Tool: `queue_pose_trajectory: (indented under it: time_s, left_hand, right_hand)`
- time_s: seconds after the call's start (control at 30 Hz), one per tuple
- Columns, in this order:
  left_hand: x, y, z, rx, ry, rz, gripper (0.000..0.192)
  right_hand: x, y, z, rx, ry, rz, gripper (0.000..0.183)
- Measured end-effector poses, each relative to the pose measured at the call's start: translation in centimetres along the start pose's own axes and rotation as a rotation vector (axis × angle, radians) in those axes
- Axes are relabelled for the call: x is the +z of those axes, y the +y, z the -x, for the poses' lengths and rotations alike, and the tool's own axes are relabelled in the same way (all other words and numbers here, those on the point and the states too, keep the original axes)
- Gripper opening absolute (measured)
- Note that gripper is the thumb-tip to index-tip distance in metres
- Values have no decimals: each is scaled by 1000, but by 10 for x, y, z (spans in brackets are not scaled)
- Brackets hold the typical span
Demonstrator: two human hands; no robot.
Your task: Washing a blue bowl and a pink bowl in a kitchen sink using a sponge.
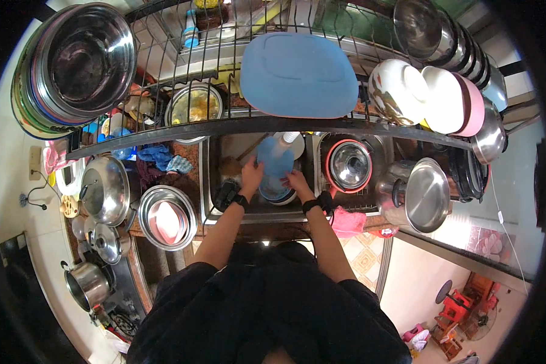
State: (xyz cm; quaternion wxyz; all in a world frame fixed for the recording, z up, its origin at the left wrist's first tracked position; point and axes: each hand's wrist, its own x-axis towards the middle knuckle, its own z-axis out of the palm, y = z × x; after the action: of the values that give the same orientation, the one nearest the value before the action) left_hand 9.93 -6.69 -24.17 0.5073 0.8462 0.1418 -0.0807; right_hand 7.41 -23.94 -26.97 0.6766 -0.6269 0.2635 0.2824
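My left hand (252, 176) grips the left edge of a translucent blue plastic dish (275, 157) over the left sink basin (223, 152). At its lower right edge is my right hand (296, 181), thumb and fingers on the rim. A pale faucet spout (290, 137) reaches over the dish from the far side. Beneath the dish, other stacked bowls (280, 198) show only in part. Both my wrists wear black bands.
A black rack (273, 123) crosses above the sink, bearing a large blue tray (299, 75) and stacked bowls (400, 93). Right of the basin, a red-rimmed colander (329, 159) holds a steel lid (351, 164). Nested steel bowls (146, 223) stand left, a steel pot (427, 195) right.
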Motion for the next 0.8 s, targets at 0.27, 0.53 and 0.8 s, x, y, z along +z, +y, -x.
queue_pose_trajectory:
  time_s: [0.27, 0.53, 0.8]
  left_hand:
    - [13, -26, -16, -181, -59, 465, 21]
    - [3, -7, -19, -265, -137, 165, 31]
    - [5, 11, -3, 36, -36, -63, 33]
  right_hand:
    - [7, -15, 14, -434, 148, -16, 24]
    - [0, -18, 6, -256, 159, 124, 32]
    - [-6, 1, 6, -39, 80, 100, 26]
